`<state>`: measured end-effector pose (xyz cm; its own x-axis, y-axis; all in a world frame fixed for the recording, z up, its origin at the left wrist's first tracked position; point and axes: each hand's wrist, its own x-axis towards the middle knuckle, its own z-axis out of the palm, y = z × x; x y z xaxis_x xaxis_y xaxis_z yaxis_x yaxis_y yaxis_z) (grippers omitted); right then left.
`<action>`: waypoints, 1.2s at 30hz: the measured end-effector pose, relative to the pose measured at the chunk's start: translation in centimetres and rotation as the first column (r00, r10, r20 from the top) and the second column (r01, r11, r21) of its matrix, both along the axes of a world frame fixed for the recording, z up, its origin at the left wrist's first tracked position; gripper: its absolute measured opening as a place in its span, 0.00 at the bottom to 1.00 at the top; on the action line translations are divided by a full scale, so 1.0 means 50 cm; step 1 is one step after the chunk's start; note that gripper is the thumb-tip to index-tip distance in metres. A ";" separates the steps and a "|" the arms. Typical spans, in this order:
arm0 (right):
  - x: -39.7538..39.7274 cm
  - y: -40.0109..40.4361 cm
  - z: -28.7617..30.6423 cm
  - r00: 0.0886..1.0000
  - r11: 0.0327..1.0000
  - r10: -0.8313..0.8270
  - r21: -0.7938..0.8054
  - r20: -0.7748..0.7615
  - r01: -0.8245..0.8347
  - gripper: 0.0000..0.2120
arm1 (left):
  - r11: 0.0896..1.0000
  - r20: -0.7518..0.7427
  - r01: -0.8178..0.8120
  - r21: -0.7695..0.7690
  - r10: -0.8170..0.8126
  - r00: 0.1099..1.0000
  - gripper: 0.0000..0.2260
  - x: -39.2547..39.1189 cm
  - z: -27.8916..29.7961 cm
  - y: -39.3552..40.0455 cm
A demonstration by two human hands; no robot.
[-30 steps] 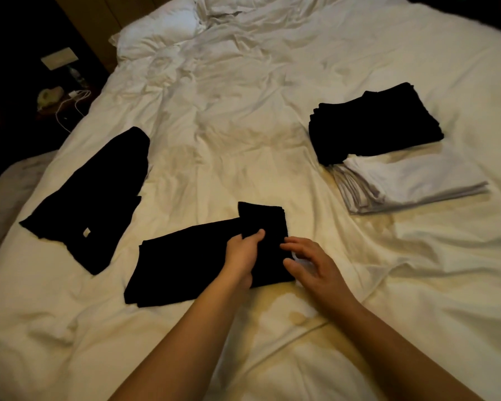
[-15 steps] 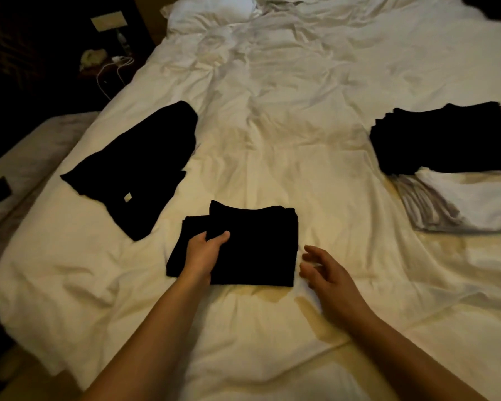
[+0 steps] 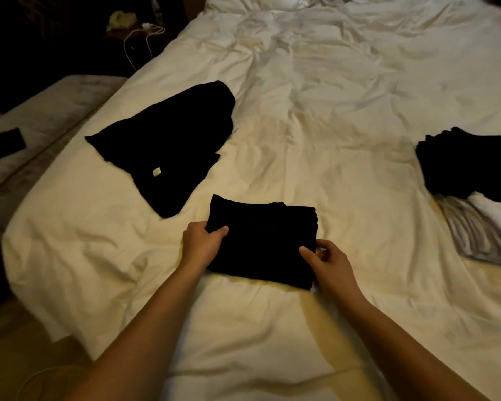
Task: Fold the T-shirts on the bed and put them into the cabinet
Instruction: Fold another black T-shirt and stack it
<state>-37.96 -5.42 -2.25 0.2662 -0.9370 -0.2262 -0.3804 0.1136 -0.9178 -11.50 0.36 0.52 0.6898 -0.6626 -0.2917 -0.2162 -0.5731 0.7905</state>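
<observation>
Black shirt, folded to a compact rectangle, flat on the bed near the front edge, between both hands. Left hand at the left edge, thumb on top and fingers tucked beneath, gripping the fold. Right hand at the right edge, thumb over the top layers, fingers curled around the side, pinching the stacked layers. Held from both sides, probably so the folds stay together when lifted.

Second black shirt spread out and unfolded, up and to the left, small pale tag showing; likely left there as the next one to fold. Folded pile of black shirts far to the right, overlapping a white pile; well apart from the hands, kept out of the folding area. Probably the place for the shirt now in hand, or a staging spot before the cabinet, which is not in view.

Cable on the dark nightstand beyond the bed's left side.
</observation>
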 end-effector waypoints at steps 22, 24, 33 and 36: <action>-0.025 -0.057 0.043 0.973 0.984 -0.102 0.162 0.207 0.069 0.12 | 0.984 -0.406 0.094 -0.154 -0.150 0.902 0.15 -0.062 0.058 -0.007; -0.064 -0.076 0.061 0.965 0.982 -0.128 0.165 0.230 0.091 0.12 | 0.974 -0.411 0.093 -0.205 -0.172 0.895 0.14 -0.102 0.070 -0.024; -0.296 -0.170 0.164 0.921 0.964 -0.253 -0.005 0.297 0.267 0.13 | 0.945 -0.599 0.141 -0.295 -0.298 0.744 0.14 -0.339 0.130 -0.166; -0.379 -0.218 0.189 0.911 0.943 -0.294 -0.069 0.289 0.326 0.17 | 0.933 -0.584 0.179 -0.311 -0.336 0.738 0.13 -0.423 0.145 -0.224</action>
